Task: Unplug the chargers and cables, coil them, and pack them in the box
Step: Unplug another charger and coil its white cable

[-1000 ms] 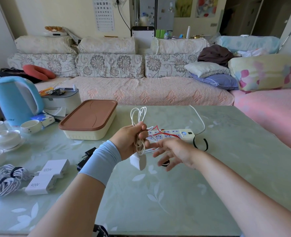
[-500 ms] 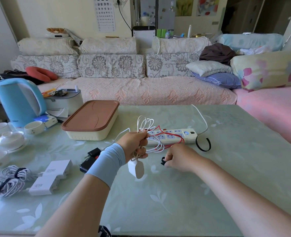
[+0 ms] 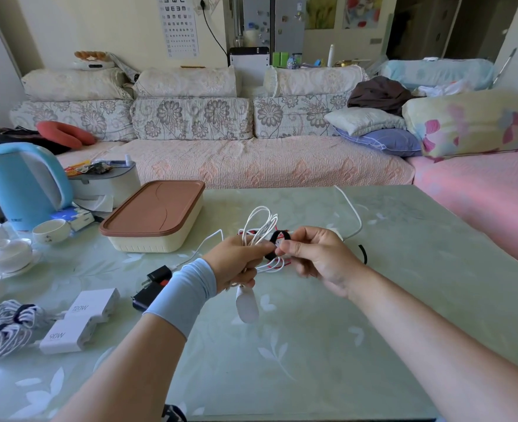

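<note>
One bundle looks finished: a grey-white cable bundle [image 3: 4, 327] lies tied with a dark band at the left edge of the desk [image 3: 312, 345], just beside two white chargers [image 3: 81, 318] marked 120W and 90W. Second in line is the white cable coil [image 3: 260, 223], which the left hand [image 3: 239, 260] holds in a closed grip above the desk, its loops sticking up and its white charger [image 3: 247, 304] dangling below the fist. Opposite it, the right hand [image 3: 321, 260] has its fingers [image 3: 291, 246] pinched on a black strap [image 3: 279, 236] right at the coil, so the step in hand is probably tying it. Nothing appears packed: the box [image 3: 148, 242] sits well to the left with its brown lid [image 3: 157, 208] on. A black charger [image 3: 152, 287] lies loose near the left wrist, a red wire [image 3: 274, 263] tangles behind the hands, and another black strap [image 3: 363, 254] waits at the right. Whether anything is plugged in I cannot tell, as the hands hide the strip
</note>
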A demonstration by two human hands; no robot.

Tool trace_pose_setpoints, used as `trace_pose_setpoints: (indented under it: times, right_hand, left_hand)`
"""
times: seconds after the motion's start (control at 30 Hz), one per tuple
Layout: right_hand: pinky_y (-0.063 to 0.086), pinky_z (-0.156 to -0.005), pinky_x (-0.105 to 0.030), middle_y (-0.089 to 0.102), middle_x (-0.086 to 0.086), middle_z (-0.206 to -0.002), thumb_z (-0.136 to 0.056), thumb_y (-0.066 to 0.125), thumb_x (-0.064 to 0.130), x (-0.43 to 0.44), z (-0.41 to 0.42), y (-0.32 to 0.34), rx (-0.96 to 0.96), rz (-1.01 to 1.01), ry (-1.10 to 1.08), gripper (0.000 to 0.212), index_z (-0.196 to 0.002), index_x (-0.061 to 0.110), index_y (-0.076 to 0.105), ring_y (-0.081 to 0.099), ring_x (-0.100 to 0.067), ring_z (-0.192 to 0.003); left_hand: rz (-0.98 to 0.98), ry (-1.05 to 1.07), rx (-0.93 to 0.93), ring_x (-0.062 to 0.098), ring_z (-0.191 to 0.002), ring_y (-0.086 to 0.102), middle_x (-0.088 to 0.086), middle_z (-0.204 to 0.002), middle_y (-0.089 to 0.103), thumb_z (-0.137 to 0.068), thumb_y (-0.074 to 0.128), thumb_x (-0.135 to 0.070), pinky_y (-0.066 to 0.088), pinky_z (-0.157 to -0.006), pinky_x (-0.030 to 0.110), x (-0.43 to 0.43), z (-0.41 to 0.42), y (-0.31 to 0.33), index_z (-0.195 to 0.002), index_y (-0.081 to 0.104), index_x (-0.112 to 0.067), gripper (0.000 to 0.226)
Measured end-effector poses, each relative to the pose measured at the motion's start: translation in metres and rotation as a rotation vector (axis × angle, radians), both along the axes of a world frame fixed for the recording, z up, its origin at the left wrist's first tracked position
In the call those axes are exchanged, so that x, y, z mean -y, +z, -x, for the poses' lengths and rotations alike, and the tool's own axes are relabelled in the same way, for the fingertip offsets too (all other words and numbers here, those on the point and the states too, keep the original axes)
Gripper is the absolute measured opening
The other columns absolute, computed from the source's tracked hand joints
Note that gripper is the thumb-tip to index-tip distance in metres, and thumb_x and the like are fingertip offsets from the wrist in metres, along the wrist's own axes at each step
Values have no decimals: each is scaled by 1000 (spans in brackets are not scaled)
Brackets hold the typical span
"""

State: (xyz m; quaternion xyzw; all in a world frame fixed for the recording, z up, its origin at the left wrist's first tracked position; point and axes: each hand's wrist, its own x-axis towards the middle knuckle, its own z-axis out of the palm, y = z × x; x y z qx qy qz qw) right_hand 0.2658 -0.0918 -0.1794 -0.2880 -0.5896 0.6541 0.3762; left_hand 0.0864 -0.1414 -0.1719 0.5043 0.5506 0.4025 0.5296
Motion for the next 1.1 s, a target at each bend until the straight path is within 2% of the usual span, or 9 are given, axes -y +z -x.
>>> trace_pose_setpoints:
  times: [0.1,0.2,0.37,0.5,0.6,0.73,0.83,0.97,1.1]
  right_hand:
    - [15,-46,-22,51,-5,-57,-97,50,5,-7,-6,0,14,59,93,16,-84,9,60,27,-11,-38]
    - [11,-49,-25,32,1,-53,-100,36,4,-13,-12,-3,116,132,226,27,-100,11,62,20,-10,-40]
    - [42,-61,-35,49,-10,-69,-75,35,6,-10,-12,-3,178,135,317,13,-79,13,46,52,-26,-59]
    - [42,-65,-38,47,-10,-67,-77,43,24,-10,-11,0,176,165,322,17,-64,15,52,47,-27,-60]
    - [44,-65,-36,41,-5,-63,-102,39,39,-14,-14,-1,239,132,250,47,-60,19,37,43,-23,-55]
    - [39,-53,-27,38,-1,-55,-105,40,20,-19,-14,-7,235,94,7,36,-81,14,65,40,-18,-47]
    - [30,-43,-20,40,-3,-56,-101,42,3,-22,-13,-10,240,-11,-244,28,-89,11,67,35,-14,-39]
    - [33,-43,-18,65,0,-67,-99,53,8,-17,-10,2,59,-199,-454,17,-96,11,70,43,-11,-39]
    - [29,-38,-16,69,-5,-69,-94,60,7,7,-3,19,-140,-204,-246,15,-98,14,72,37,-11,-34]
  left_hand:
    - [-61,90,-220,16,-36,31,-3,-44,33,-92,59,-19,44,-49,28,-2,-3,-1,-88,56,-3,17]
    - [-144,151,-427,18,-38,40,-8,-38,41,-89,61,-23,49,-52,33,-2,-8,2,-76,58,-15,16]
    - [-239,68,-593,6,-37,44,-16,-45,49,-91,58,-27,45,-43,24,1,-14,5,-76,59,-28,15]
    - [-358,37,-749,3,-50,47,-14,-59,51,-94,54,-25,41,-42,14,-1,-26,2,-78,57,-31,17]
    - [-350,134,-613,11,-48,47,-8,-59,50,-92,57,-24,49,-45,28,-5,-27,2,-76,56,-24,16]
    - [-195,158,-325,12,-38,37,-3,-55,42,-95,54,-23,41,-45,28,-7,-20,-2,-80,52,-18,15]
    - [-5,120,-97,14,-38,27,3,-58,33,-100,39,-24,36,-48,24,-9,-15,-5,-96,47,-11,16]
    - [-25,84,-131,14,-40,32,1,-59,37,-104,32,-22,40,-52,28,-13,-20,-7,-94,51,-13,24]
    - [-92,11,-290,18,-46,40,0,-64,43,-101,43,-23,42,-58,31,-14,-30,-15,-75,54,-20,29]
